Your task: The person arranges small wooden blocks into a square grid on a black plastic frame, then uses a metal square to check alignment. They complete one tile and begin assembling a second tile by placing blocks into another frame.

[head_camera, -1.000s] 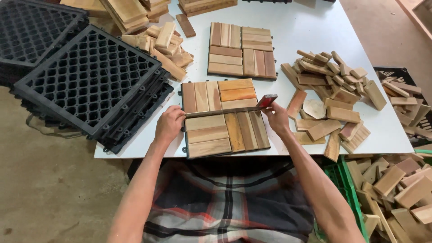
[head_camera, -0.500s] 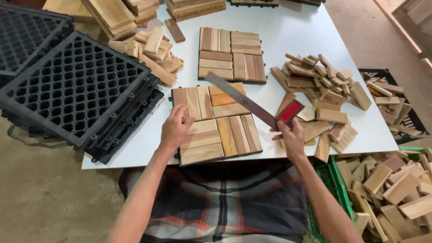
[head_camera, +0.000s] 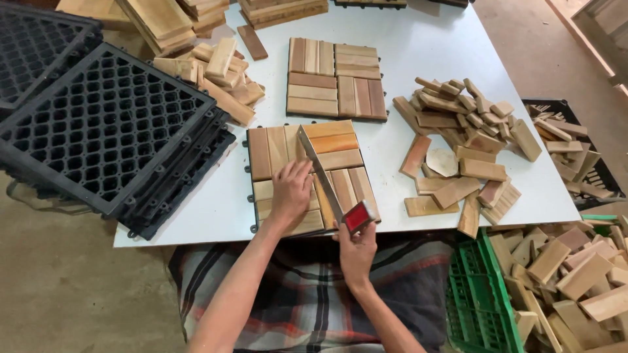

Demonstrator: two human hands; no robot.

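The right hand [head_camera: 356,252] has swung the long bar [head_camera: 320,170] onto the near wooden tile [head_camera: 340,160].

A single head-worn camera looks steeply down, close above the white table [head_camera: 418,46] and lap.

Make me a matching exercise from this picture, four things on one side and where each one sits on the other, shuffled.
1. black plastic grid panels
2. loose pile of short wooden slats
3. green plastic crate
4. long metal bar with a red end

A. below the table's near right corner
B. held by the right hand across the near wooden tile
C. on the table's left edge
D. on the table's right part

Pairs: 1-C, 2-D, 3-A, 4-B
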